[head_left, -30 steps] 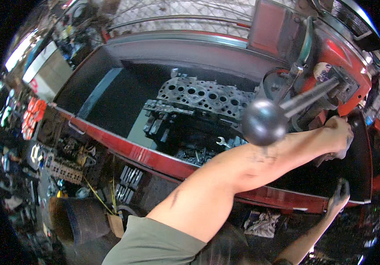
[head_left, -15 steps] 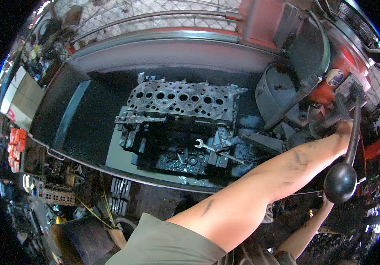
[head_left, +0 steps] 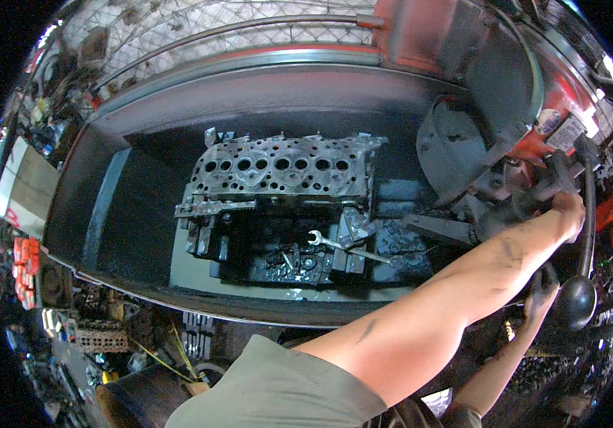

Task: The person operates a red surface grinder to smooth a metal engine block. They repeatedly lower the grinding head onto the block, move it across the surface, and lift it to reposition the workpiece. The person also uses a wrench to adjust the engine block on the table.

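Observation:
My left hand [head_left: 569,211] reaches across to the grey machine arm [head_left: 559,171] at the right, its fingers curled and partly hidden. Close beside it runs a long lever [head_left: 589,221] ending in a black ball knob [head_left: 576,302]. Left of the knob is my right hand [head_left: 540,291], its fingers dark and hard to read against the background. In the deep dark tray [head_left: 96,274] stands a metal cylinder head [head_left: 278,167], its row of round holes showing. An open-ended wrench [head_left: 349,248] lies below it on dark blocks, beside several small wet metal parts [head_left: 295,264].
A grey round housing [head_left: 442,153] and red machine body [head_left: 549,114] stand at the tray's right. Another cylinder head [head_left: 97,335] lies outside the tray at lower left, near orange-red packages [head_left: 26,264]. A white board [head_left: 27,187] leans at the left.
The view has shifted slightly. The ball knob sits further right and looks smaller. My right hand now shows to the left of the knob; my left hand is further right in the picture.

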Demonstrator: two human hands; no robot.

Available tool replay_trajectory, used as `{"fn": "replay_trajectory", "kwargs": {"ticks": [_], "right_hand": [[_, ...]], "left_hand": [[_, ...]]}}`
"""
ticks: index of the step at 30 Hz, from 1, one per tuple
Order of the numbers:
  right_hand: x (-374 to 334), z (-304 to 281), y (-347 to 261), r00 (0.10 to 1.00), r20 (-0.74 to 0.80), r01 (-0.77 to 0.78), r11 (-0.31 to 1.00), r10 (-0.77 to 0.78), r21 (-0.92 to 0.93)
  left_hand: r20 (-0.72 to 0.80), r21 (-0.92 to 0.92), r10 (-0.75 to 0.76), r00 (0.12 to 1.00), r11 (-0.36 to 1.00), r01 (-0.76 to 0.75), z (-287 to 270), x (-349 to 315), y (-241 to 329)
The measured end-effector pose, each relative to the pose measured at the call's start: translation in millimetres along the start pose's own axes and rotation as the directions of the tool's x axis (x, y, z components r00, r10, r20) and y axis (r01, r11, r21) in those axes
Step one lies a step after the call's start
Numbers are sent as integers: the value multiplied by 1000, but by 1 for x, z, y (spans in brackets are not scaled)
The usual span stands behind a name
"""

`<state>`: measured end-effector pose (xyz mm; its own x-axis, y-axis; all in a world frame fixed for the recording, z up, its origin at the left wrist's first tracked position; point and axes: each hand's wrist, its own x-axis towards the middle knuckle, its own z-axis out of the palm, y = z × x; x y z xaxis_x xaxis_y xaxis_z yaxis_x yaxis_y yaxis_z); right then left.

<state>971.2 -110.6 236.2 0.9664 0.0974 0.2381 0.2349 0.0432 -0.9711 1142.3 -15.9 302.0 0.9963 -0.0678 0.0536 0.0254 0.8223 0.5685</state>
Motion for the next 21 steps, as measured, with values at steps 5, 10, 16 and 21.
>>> {"fn": "replay_trajectory", "kwargs": {"ticks": [5, 10, 16, 21], "right_hand": [[15, -14, 9, 936, 214, 322, 436, -278, -841], [42, -66, 47, 925, 230, 330, 340, -302, -881], [69, -110, 82, 845, 353, 458, 203, -402, -865], [47, -82, 47, 951, 206, 304, 583, -230, -753]], "left_hand": [[-13, -57, 106, 994, 993, -107, -8, -7, 8], [37, -67, 142, 989, 988, -139, -11, -17, 11], [102, -70, 193, 976, 980, -187, -16, -38, 23], [218, -93, 276, 936, 961, -261, -23, -50, 38]]}}
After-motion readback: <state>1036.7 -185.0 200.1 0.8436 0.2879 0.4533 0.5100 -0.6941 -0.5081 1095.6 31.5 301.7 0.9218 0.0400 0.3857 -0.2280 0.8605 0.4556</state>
